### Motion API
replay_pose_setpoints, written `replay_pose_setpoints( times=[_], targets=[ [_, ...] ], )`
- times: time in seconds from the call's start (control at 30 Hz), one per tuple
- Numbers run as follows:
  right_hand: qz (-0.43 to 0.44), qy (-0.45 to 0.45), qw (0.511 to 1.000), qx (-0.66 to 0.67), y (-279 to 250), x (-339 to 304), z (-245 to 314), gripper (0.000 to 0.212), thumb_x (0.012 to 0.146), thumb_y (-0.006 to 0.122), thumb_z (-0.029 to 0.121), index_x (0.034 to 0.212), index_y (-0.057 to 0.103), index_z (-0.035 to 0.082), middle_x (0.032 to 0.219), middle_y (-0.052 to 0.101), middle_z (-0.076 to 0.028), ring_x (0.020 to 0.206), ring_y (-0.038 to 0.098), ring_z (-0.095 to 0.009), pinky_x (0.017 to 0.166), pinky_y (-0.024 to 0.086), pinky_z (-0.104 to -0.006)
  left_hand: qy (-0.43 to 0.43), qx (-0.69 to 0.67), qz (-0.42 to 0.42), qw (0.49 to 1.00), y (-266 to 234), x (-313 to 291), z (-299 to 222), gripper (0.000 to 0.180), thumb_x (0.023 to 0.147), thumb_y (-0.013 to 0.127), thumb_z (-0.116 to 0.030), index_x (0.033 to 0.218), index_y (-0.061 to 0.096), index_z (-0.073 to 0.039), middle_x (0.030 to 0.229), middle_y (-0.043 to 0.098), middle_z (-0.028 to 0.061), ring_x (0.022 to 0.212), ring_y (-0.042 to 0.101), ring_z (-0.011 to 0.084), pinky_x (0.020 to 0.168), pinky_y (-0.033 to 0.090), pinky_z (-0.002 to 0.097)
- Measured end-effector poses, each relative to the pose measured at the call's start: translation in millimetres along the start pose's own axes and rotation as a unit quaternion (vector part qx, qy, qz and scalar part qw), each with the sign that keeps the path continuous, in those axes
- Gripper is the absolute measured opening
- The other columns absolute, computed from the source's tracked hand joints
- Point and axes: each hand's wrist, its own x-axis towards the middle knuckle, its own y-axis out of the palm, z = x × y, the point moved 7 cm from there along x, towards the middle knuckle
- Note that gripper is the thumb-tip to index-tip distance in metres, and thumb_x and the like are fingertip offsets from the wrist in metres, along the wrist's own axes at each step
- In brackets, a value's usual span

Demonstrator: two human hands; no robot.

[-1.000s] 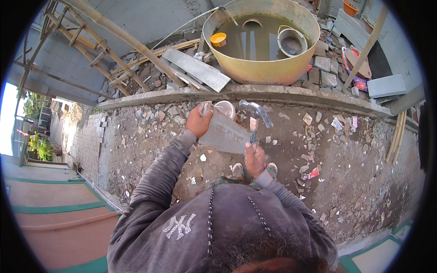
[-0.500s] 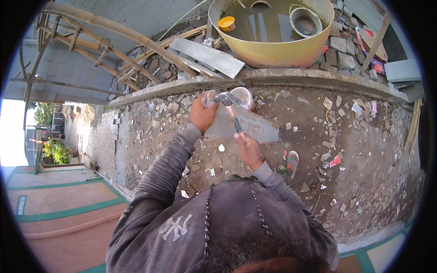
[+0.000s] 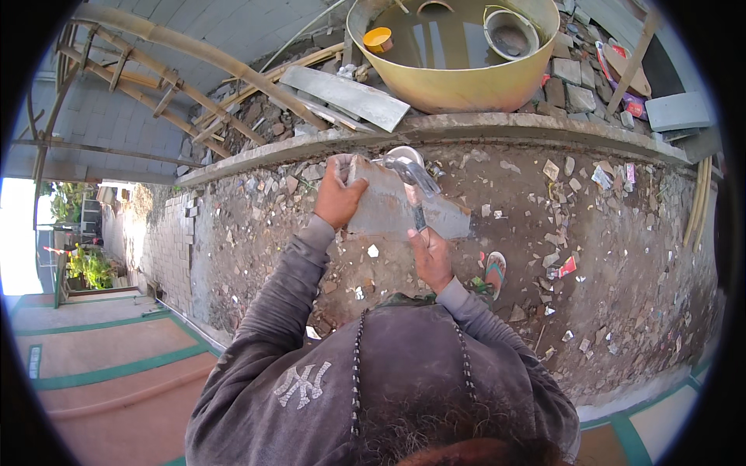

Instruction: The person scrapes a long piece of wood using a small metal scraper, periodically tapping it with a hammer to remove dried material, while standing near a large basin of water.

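My left hand [image 3: 338, 198] is closed on the upper left corner of a flat grey slab [image 3: 381, 211], thumb on the near face and fingers over the edge. In my right hand [image 3: 432, 260] is a claw hammer [image 3: 417, 211], held by its dark lower handle. Its metal head is raised over the slab's upper part, apart from my left hand and slightly blurred. A small white bucket [image 3: 406, 152] stands just beyond the slab, partly hidden by the hammer head. What supports the slab from beneath is hidden.
Beyond a low concrete kerb [image 3: 466, 124] stands a large yellow tub [image 3: 458, 85] of murky water, holding a bucket [image 3: 510, 36] and a yellow scoop [image 3: 378, 39]. Grey planks [image 3: 346, 97] and a bamboo ladder [image 3: 155, 85] lie left of it. Broken rubble [image 3: 552, 260] litters the dirt ground.
The hammer head has swung rightward, away from my left hand and the slab's left corner. My right hand has shifted slightly right. My left hand still grips the slab.
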Motion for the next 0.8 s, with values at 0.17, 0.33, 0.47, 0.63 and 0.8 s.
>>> replay_pose_setpoints(
  times=[0.17, 0.33, 0.47, 0.63, 0.8],
  targets=[
    [-0.026, 0.016, 0.997, 0.065, -12, 7, 28, 0.048, 0.105, 0.060, 0.033, 0.072, 0.042, 0.003, 0.061, 0.036, 0.003, 0.058, 0.034, -0.008, 0.052, 0.033, -0.0316, 0.149, 0.278, -0.024, 0.948, 1, -12, -24, 0.060, 0.099, 0.058, -0.011, 0.151, 0.031, 0.000, 0.134, 0.058, 0.0305, 0.120, 0.061, 0.0431, 0.101, 0.048, 0.0449],
    [-0.133, -0.022, 0.941, 0.310, -31, 8, 33, 0.048, 0.104, 0.061, 0.032, 0.069, 0.042, 0.004, 0.060, 0.040, 0.003, 0.059, 0.036, -0.007, 0.052, 0.032, -0.0313, 0.071, 0.311, -0.021, 0.947, -3, -8, -20, 0.063, 0.101, 0.055, -0.015, 0.154, 0.026, 0.000, 0.123, 0.061, 0.0369, 0.116, 0.061, 0.0519, 0.099, 0.048, 0.0515],
    [-0.039, 0.039, 0.997, 0.061, 4, 27, -28, 0.045, 0.104, 0.060, 0.033, 0.070, 0.047, 0.008, 0.062, 0.041, 0.005, 0.059, 0.038, -0.006, 0.053, 0.033, -0.0291, 0.064, 0.320, -0.025, 0.945, -5, 2, -21, 0.064, 0.100, 0.055, -0.016, 0.154, 0.025, 0.001, 0.119, 0.062, 0.0379, 0.113, 0.061, 0.0533, 0.096, 0.048, 0.0528],
    [-0.114, 0.061, 0.951, 0.281, -30, 29, 42, 0.043, 0.104, 0.059, 0.035, 0.072, 0.048, 0.008, 0.062, 0.043, 0.004, 0.058, 0.039, -0.007, 0.053, 0.033, -0.0270, 0.092, 0.341, -0.032, 0.935, -15, -8, -7, 0.064, 0.100, 0.055, -0.018, 0.154, 0.025, 0.001, 0.119, 0.063, 0.0379, 0.110, 0.062, 0.0532, 0.095, 0.049, 0.0534],
    [-0.050, 0.032, 0.987, 0.152, -3, 32, -26, 0.042, 0.105, 0.056, 0.034, 0.074, 0.049, 0.008, 0.062, 0.048, 0.005, 0.057, 0.038, -0.006, 0.052, 0.033, -0.0271, 0.110, 0.379, -0.023, 0.919, 4, 2, -22, 0.066, 0.100, 0.055, -0.017, 0.155, 0.024, 0.004, 0.122, 0.060, 0.0391, 0.112, 0.061, 0.0535, 0.097, 0.048, 0.0537]
  ],
)
